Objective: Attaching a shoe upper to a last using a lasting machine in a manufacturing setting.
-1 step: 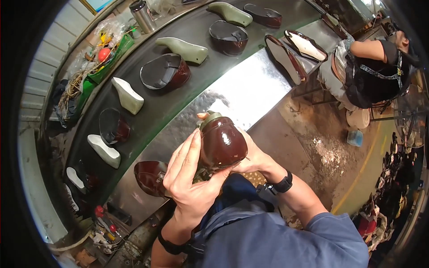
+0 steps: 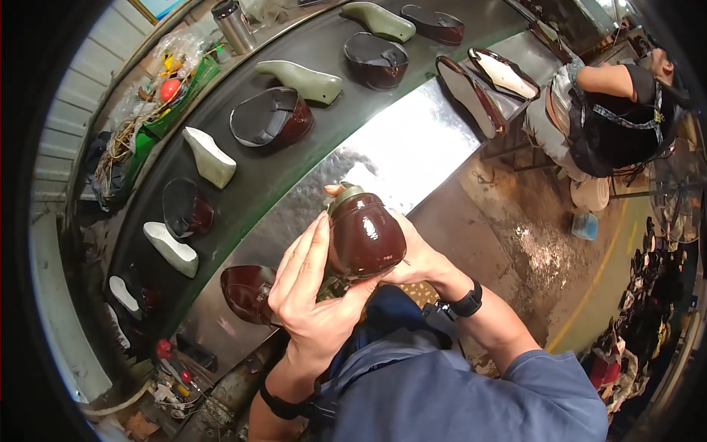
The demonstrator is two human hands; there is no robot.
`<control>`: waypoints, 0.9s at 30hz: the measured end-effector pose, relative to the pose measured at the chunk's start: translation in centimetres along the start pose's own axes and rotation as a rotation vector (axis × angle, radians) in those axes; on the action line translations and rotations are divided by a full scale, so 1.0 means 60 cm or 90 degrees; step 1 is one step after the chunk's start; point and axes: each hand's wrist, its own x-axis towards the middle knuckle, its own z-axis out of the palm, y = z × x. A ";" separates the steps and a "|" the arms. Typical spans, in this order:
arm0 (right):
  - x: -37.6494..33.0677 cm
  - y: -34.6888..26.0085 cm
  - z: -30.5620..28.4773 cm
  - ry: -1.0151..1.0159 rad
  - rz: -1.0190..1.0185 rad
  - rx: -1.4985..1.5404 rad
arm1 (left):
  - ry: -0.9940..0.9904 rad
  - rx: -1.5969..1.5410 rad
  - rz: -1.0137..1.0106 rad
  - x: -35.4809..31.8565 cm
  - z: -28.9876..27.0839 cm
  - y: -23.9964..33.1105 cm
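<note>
A glossy dark red shoe upper [image 2: 367,239] sits over a green shoe last [image 2: 349,193], whose top shows at the far end. My left hand [image 2: 309,295] presses its straightened fingers along the left side of the upper, with the thumb underneath. From the right, my right hand [image 2: 416,254] wraps round the same upper; most of its fingers are hidden behind it. Just left of my left hand, a second dark red shoe upper [image 2: 249,293] lies on the metal bench top [image 2: 294,199].
On the dark conveyor belt [image 2: 247,188] stand several lasts and dark red uppers, among them a green last [image 2: 300,81] and a white last [image 2: 210,156]. Two shoes [image 2: 471,99] lie at the bench's far end. Another person [image 2: 626,110] sits at the right. Tools [image 2: 177,368] lie lower left.
</note>
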 end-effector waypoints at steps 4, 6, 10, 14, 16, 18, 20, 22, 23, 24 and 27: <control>-0.006 0.002 -0.021 -0.023 0.154 -0.206 | -0.006 -0.039 -0.033 -0.013 0.011 -0.015; 0.012 -0.030 -0.008 -0.041 0.030 -0.082 | -0.004 -0.062 -0.048 -0.018 0.012 -0.021; 0.017 -0.037 -0.005 0.002 -0.025 -0.069 | 0.005 -0.075 -0.050 -0.026 0.020 -0.032; 0.020 -0.041 -0.010 -0.022 0.013 -0.066 | 0.004 -0.090 -0.055 -0.026 0.025 -0.038; 0.021 -0.042 -0.009 -0.021 0.001 -0.079 | 0.002 -0.083 -0.059 -0.027 0.023 -0.039; 0.021 -0.040 -0.009 -0.020 -0.010 -0.093 | 0.003 -0.083 -0.060 -0.029 0.024 -0.040; 0.021 -0.031 -0.010 0.006 -0.022 -0.095 | 0.004 -0.084 -0.061 -0.029 0.026 -0.038; 0.020 -0.030 -0.013 0.002 -0.024 -0.125 | 0.009 -0.076 -0.071 -0.028 0.026 -0.035; 0.020 -0.028 -0.015 -0.002 -0.026 -0.156 | 0.008 -0.076 -0.071 -0.029 0.028 -0.036; 0.020 -0.028 -0.016 -0.001 -0.026 -0.156 | 0.009 -0.075 -0.074 -0.031 0.030 -0.039; 0.015 -0.019 -0.024 -0.022 0.071 -0.079 | 0.032 -0.080 -0.089 -0.036 0.052 -0.058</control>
